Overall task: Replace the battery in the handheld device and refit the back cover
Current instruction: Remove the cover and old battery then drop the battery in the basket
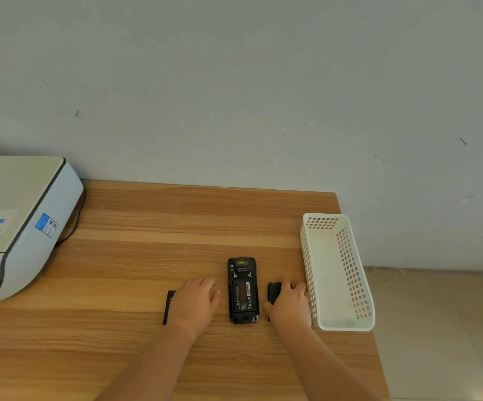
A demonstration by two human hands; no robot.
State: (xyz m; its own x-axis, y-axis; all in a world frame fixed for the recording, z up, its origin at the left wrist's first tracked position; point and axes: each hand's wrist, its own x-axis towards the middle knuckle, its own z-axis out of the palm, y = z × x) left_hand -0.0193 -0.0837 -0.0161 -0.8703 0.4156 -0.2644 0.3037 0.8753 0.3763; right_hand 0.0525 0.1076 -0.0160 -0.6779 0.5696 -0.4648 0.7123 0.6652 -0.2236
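Handheld device (243, 290), a black oblong with rounded corners, lies face down on the wood-grain table (147, 241), between the two hands and just clear of the fingertips of both. Its back cover is off, and a battery with a printed label sits in the open bay; two small screws or posts show just above the bay, and a scanner window at the far end.

Left hand (195, 302) lies palm down with fingers stretched fairly flat over a thin, dark, flat slab (168, 306), whose long left edge shows beyond the little-finger side. What this slab is cannot be told.

Right hand (291, 303) rests on a black, matte, rounded-cornered piece (273, 292) that shows past the thumb and forefinger; the fingers are bent over it, but whether they truly grip it cannot be told.

Just beyond the right hand's outer fingers, touching or nearly so, stands a white plastic basket (350, 270), long and rectangular with lattice walls. Well left of the left hand's fingers sits a white, smooth, curved-bodied printer (26, 221) with a dark trim line.
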